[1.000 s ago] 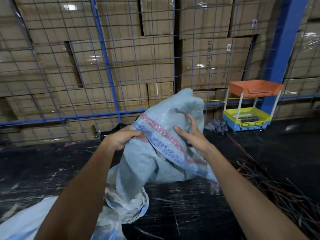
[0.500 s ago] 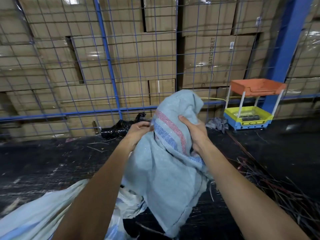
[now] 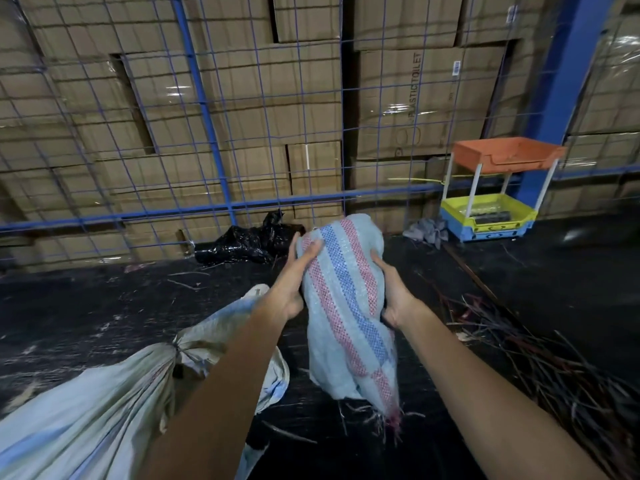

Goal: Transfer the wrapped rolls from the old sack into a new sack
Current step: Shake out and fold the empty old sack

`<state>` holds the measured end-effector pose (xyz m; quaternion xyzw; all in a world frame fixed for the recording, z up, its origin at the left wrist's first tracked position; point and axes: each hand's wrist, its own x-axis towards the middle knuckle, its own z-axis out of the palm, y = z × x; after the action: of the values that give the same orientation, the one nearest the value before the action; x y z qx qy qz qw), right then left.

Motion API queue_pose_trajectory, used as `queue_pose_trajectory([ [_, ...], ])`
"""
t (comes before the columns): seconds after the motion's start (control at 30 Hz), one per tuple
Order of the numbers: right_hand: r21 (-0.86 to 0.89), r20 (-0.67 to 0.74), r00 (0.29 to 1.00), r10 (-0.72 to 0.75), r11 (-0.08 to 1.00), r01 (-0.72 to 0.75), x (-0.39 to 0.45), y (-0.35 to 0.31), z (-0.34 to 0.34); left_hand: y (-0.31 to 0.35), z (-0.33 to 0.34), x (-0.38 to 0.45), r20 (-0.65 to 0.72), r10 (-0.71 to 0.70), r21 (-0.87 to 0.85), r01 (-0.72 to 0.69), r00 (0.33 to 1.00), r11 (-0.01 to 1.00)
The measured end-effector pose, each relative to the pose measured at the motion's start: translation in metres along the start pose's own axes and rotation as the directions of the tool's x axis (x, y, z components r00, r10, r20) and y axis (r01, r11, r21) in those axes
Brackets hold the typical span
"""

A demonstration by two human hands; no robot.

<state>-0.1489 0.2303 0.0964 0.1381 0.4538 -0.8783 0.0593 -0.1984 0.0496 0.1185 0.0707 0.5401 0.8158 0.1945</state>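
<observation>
Both hands have dropped lower in the frame since the earlier frame, and the striped sack [image 3: 346,306] now hangs as a narrow, gathered bundle rather than a spread sheet. Left hand [image 3: 294,282] grips the bundle's left side, fingers over the top edge; right hand [image 3: 394,296] grips the right side, fingers curled into the weave. Frayed threads trail from the sack's bottom corner, at centre of frame, above the dark floor [image 3: 104,306].

At lower left lies a tied sack [image 3: 97,403], neck knotted shut and body bulging (presumably the old one, rolls inside, though none are visible). Dry sticks [image 3: 554,358] are scattered at right.

Farther back: black plastic [image 3: 242,242] at the foot of a blue wire fence [image 3: 207,116], a grey rag [image 3: 424,230], a small coloured tray rack [image 3: 491,195] at right, and stacked cartons [image 3: 415,98] behind the mesh.

Progress, as judged: early. The held sack looks limp and empty, mouth not yet opened. Still to do: open it, untie the other, move every roll across.
</observation>
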Motion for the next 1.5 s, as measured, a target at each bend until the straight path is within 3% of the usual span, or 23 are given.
queue_pose_trajectory([
  [0.07, -0.074, 0.045, 0.998, 0.036, 0.997, -0.032, -0.009, 0.004, -0.014, -0.016, 0.004, -0.005, 0.024, -0.04, 0.001, 0.04, 0.999, 0.999],
  [0.17, -0.202, 0.025, 0.999, 0.025, 0.979, -0.019, -0.019, 0.001, -0.025, -0.035, 0.017, -0.019, -0.091, 0.02, -0.103, -0.029, 0.996, 0.994],
  [0.23, -0.381, -0.138, 0.985, -0.106, 0.923, 0.046, -0.026, 0.0, -0.03, -0.047, 0.025, -0.027, -0.159, 0.07, -0.147, -0.094, 0.985, 0.985],
  [0.3, -0.557, -0.277, 0.894, -0.353, 0.817, 0.149, -0.037, 0.006, -0.036, -0.059, 0.03, -0.035, -0.244, 0.103, -0.156, -0.144, 0.964, 0.977],
  [0.37, -0.683, -0.2, 0.779, -0.595, 0.655, 0.325, -0.059, 0.019, -0.041, -0.066, 0.038, -0.045, -0.318, 0.133, -0.179, -0.197, 0.939, 0.964],
  [0.47, -0.79, -0.033, 0.66, -0.751, 0.424, 0.443, -0.098, 0.037, -0.046, -0.067, 0.054, -0.063, -0.368, 0.196, -0.159, -0.269, 0.909, 0.95],
  [0.57, -0.878, 0.022, 0.664, -0.748, 0.304, 0.371, -0.119, 0.051, -0.056, -0.058, 0.065, -0.081, -0.461, 0.221, -0.117, -0.305, 0.86, 0.945],
  [0.63, -0.887, -0.035, 0.758, -0.651, 0.369, 0.276, -0.128, 0.06, -0.066, -0.05, 0.063, -0.088, -0.567, 0.167, -0.198, -0.33, 0.807, 0.923],
  [0.7, -0.797, -0.134, 0.843, -0.52, 0.562, 0.221, -0.153, 0.083, -0.065, -0.041, 0.05, -0.109, -0.546, 0.066, -0.331, -0.288, 0.835, 0.898],
  [0.77, -0.478, -0.116, 0.916, -0.383, 0.83, 0.287, -0.173, 0.104, -0.059, -0.044, 0.044, -0.133, -0.392, -0.036, -0.363, -0.119, 0.919, 0.924],
  [0.83, -0.214, -0.117, 0.928, -0.354, 0.921, 0.324, -0.194, 0.122, -0.055, -0.054, 0.045, -0.17, -0.207, -0.121, -0.28, 0.06, 0.971, 0.958],
  [0.9, -0.344, -0.146, 0.875, -0.462, 0.853, 0.393, -0.211, 0.129, -0.056, -0.068, 0.046, -0.2, -0.065, -0.196, -0.264, 0.173, 0.978, 0.949],
  [0.97, -0.443, -0.142, 0.867, -0.478, 0.814, 0.377, -0.231, 0.134, -0.061, -0.076, 0.048, -0.232, 0.013, -0.269, -0.21, 0.266, 0.963, 0.941],
  [1.13, -0.504, -0.003, 0.887, -0.462, 0.767, 0.398, -0.288, 0.134, -0.073, -0.106, 0.059, -0.288, -0.035, -0.399, 0.026, 0.4, 0.916, 0.916],
  [1.23, -0.503, 0.02, 0.841, -0.54, 0.722, 0.476, -0.319, 0.14, -0.076, -0.144, 0.06, -0.301, -0.072, -0.536, 0.191, 0.539, 0.841, 0.821],
  [1.27, -0.522, -0.003, 0.825, -0.566, 0.704, 0.481, -0.329, 0.14, -0.077, -0.144, 0.063, -0.308, -0.083, -0.572, 0.191, 0.576, 0.816, 0.795],
  [1.4, -0.559, -0.182, 0.735, -0.654, 0.683, 0.469, -0.378, 0.142, -0.126, -0.169, 0.11, -0.315, 0.145, -0.659, 0.349, 0.585, 0.738, 0.732],
  [1.5, -0.539, -0.336, 0.699, -0.631, 0.738, 0.407, -0.411, 0.15, -0.174, -0.202, 0.137, -0.32, 0.195, -0.597, 0.307, 0.53, 0.778, 0.791],
])
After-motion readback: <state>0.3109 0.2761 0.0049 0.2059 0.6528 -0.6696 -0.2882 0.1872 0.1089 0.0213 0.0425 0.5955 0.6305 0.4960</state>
